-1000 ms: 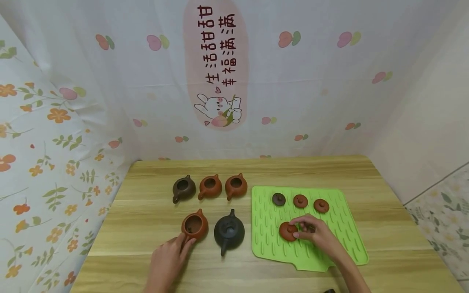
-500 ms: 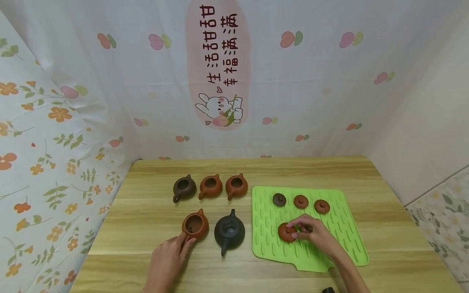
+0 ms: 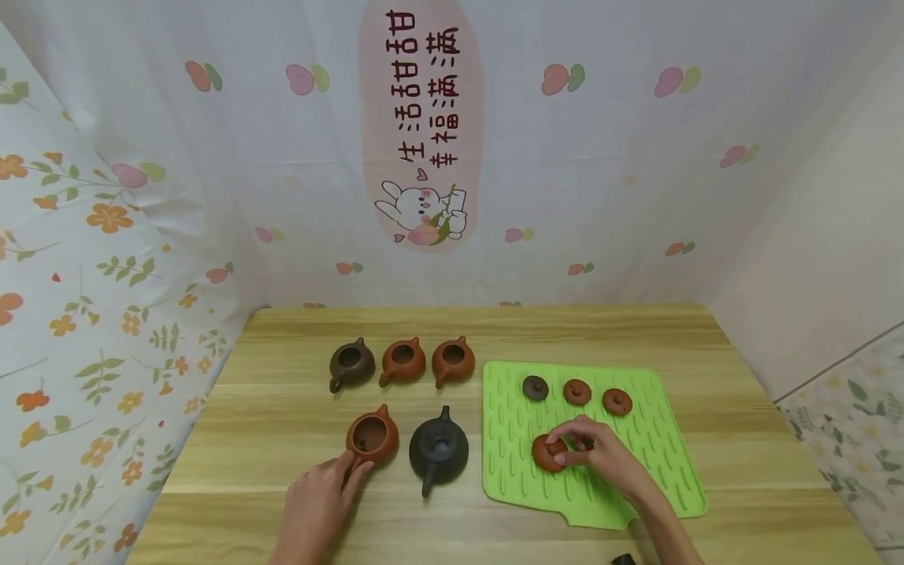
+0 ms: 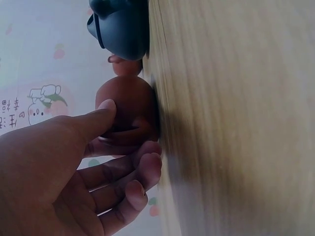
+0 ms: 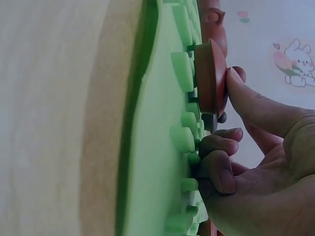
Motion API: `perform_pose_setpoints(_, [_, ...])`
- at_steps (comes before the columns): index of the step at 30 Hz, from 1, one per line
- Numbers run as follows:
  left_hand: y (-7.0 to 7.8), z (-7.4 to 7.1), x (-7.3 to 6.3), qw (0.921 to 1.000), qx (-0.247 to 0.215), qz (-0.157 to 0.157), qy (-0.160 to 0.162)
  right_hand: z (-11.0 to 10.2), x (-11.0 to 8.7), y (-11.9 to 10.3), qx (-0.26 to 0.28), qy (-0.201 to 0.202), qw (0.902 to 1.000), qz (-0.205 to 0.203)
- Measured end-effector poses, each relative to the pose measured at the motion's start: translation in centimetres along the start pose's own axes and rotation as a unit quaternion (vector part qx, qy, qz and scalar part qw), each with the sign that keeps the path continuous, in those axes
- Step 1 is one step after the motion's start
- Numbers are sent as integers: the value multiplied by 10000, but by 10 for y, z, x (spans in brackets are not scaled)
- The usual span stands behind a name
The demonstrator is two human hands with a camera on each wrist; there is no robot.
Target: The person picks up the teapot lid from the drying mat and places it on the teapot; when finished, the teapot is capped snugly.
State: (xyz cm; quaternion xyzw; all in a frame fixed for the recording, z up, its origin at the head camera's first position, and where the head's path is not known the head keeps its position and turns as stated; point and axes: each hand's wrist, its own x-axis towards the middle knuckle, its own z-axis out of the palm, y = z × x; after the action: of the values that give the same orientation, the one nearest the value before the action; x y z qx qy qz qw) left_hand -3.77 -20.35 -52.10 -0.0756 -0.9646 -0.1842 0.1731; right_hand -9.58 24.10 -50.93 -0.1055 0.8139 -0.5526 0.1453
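Observation:
My left hand [image 3: 318,498] holds the handle end of a reddish-brown, lidless teapot [image 3: 387,451] on the table. In the left wrist view, the thumb presses the side of the teapot [image 4: 130,96] above its handle, with the other fingers curled behind. On the green mat, my right hand [image 3: 603,457] pinches a matching reddish-brown lid [image 3: 541,453] by its knob. Seen from the right wrist, this lid [image 5: 211,78] sits close over the mat's raised ridges, knob away from the mat. Between the hands stands a larger dark grey teapot [image 3: 439,455] with its lid on.
At the back left, a small dark brown teapot [image 3: 362,367] and two reddish ones [image 3: 413,370] stand in a row, all lidless. Three small lids, one dark [image 3: 535,388] and two reddish [image 3: 577,391], lie along the back of the green mat [image 3: 504,479]. A black object [image 3: 624,559] shows at the front edge.
The right hand and the lid in its fingers have shifted slightly left and toward me on the mat. The left hand stays on the teapot. The head view has moved a little.

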Motion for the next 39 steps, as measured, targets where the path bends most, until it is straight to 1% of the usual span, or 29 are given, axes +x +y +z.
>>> perform_pose_setpoints(2, [5, -8, 1, 9998, -4, -89, -191, 1, 0, 0, -14, 38, 10000, 18])
perform_pose_setpoints(5, [8, -14, 2, 9984, 44, -256, -497, 3, 0, 0, -27, 82, 10000, 17])
perform_pose_setpoints(7, [9, -15, 3, 9971, 54, -356, -667, 5, -1, 0, -27, 118, 9999, 25])
perform_pose_setpoints(9, [8, -15, 4, 9962, 58, -404, -764, 7, -2, -1, -3, 137, 9999, 15])
perform_pose_setpoints(10, [8, -15, 3, 9962, 55, -407, -762, 7, -2, -1, -9, 151, 9999, 3])
perform_pose_setpoints(12, [7, -14, 2, 9973, 32, -355, -644, 9, -3, -2, -49, 182, 9998, -24])
perform_pose_setpoints(13, [5, -12, 1, 9979, 22, -314, -568, 10, -3, -3, -69, 191, 9998, -52])
perform_pose_setpoints(14, [2, -9, 0, 9989, 11, -227, -401, 11, -3, -3, -62, 192, 9998, -44])
perform_pose_setpoints(16, [1, -7, -2, 9994, -13, -176, -292, 13, -4, -5, -97, 217, 9997, -20])
perform_pose_setpoints(17, [1, -7, -3, 9994, -5, -176, -292, 13, -4, -5, -95, 210, 9997, -3])
perform_pose_setpoints(20, [3, -11, -4, 9983, 17, -318, -487, 14, -4, -7, -140, 170, 9998, -12])
perform_pose_setpoints(21, [5, -14, -4, 9971, 44, -409, -644, 15, -3, -8, -168, 165, 9997, -41])
perform_pose_setpoints(22, [6, -15, -4, 9965, 53, -450, -705, 15, -3, -8, -198, 160, 9996, -72])
perform_pose_setpoints(25, [7, -17, -2, 9959, 75, -494, -750, 16, -2, -11, -187, 182, 9995, -171])
perform_pose_setpoints(30, [9, -16, 3, 9966, 18, -459, -682, 20, 1, -18, 59, 186, 9993, -312])
perform_pose_setpoints(34, [7, -11, 4, 9978, -51, -349, -570, 25, 7, -25, 85, 104, 9993, -351])
perform_pose_setpoints(36, [3, -5, 3, 9991, -79, -208, -363, 29, 10, -28, 89, 83, 9992, -376])
perform_pose_setpoints(39, [-1, 0, 0, 9997, -100, -151, -175, 35, 16, -34, 113, 18, 9991, -406])
